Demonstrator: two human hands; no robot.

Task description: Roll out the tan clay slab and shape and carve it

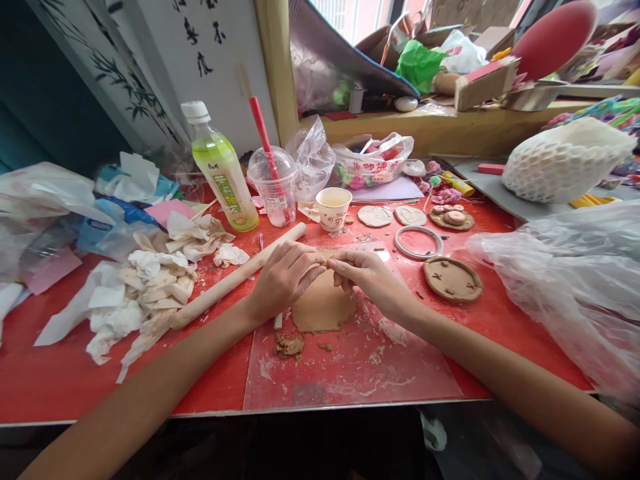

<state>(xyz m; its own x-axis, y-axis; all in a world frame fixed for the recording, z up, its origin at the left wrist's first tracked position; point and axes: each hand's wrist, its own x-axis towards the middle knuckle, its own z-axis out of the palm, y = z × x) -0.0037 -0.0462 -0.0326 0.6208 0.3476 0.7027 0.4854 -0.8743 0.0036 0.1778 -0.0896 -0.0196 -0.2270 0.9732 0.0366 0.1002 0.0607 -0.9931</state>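
My left hand (287, 277) and my right hand (367, 277) meet fingertip to fingertip over a flat brown clay slab (323, 310). Both are closed in a pinch, thumbs against fingers. Whatever lies between the fingertips is too small and covered to make out. The slab rests on a clear sheet (350, 380) smeared with clay, its far part hidden behind my hands. Close to the slab's near left edge lies a crumbly clay lump (289, 345). A long wooden rolling pin (235, 287) lies slantwise beyond my left hand.
Behind my hands stand a paper cup (333, 210), a lidded plastic cup (274, 190) and a green drink bottle (223, 173). Right of them are a ring (419, 243) and a round clay piece (453, 279). Crumpled tissues (150, 287) lie left, plastic sheeting (565, 280) right.
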